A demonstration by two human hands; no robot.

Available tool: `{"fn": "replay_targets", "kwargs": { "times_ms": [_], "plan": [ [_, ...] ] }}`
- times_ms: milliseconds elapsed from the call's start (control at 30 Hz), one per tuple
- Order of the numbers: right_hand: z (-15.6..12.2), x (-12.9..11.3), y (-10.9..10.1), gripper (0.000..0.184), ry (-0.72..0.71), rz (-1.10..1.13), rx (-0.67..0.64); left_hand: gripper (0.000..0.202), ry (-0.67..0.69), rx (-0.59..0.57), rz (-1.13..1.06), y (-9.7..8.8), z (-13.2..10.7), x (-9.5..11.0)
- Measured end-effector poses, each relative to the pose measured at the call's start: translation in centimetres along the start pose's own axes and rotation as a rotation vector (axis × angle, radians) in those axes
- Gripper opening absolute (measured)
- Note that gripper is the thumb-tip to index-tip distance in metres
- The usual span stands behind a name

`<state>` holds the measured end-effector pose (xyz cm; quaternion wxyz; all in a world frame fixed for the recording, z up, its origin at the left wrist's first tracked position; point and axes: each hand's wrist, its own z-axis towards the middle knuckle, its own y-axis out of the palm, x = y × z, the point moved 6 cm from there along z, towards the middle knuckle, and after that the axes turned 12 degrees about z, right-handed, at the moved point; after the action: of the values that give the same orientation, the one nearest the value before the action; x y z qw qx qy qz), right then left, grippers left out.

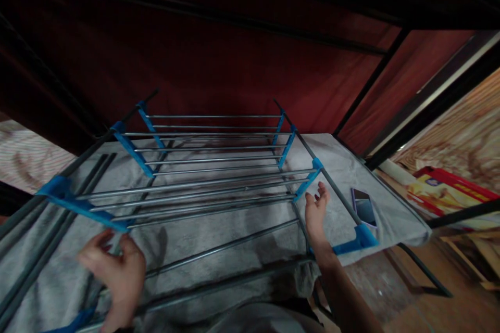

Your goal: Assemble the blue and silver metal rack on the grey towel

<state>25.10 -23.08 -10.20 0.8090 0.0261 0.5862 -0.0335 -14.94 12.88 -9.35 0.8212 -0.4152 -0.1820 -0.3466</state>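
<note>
A rack of grey metal tubes with blue plastic brackets, like a shoe rack point(219, 189), lies on a grey cloth-covered surface in front of me. Its tiers run between long dark side poles. My left hand point(117, 270) is just below the near-left blue bracket point(94, 208), thumb and fingers apart; whether a fingertip touches the bracket I cannot tell. On the other side my right hand point(317, 210) is raised with loosely curled, parted fingers and nothing in it, close to the right blue bracket point(308, 182). A loose-looking tube point(222, 250) slants between my hands.
A phone point(364, 208) lies on the cloth point(336, 161) at the right. Two dark poles point(78, 208) rest along the left. Behind hangs a dark red curtain point(219, 73) with a black frame. A red and yellow package point(449, 190) is on the far right.
</note>
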Motion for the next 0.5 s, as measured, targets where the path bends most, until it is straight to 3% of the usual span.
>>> {"fn": "replay_targets", "kwargs": {
  "times_ms": [133,233,367,500],
  "plan": [
    [0.7,-0.6,1.7,0.061,-0.033,0.041,-0.061,0.029,0.58,-0.165,-0.06,0.8,-5.7,9.2],
    [0.7,-0.7,2.7,0.057,-0.027,0.045,-0.096,0.042,0.88,-0.275,-0.112,2.0,-9.3,16.2],
    [1.1,-1.0,3.1,0.05,-0.05,0.032,-0.116,0.053,1.164,-0.37,-0.061,3.9,-12.9,24.1],
    [1.8,-1.2,3.2,0.046,-0.113,-0.04,-0.128,0.056,1.259,-0.417,-0.005,5.9,-14.5,29.5]
  ]
}}
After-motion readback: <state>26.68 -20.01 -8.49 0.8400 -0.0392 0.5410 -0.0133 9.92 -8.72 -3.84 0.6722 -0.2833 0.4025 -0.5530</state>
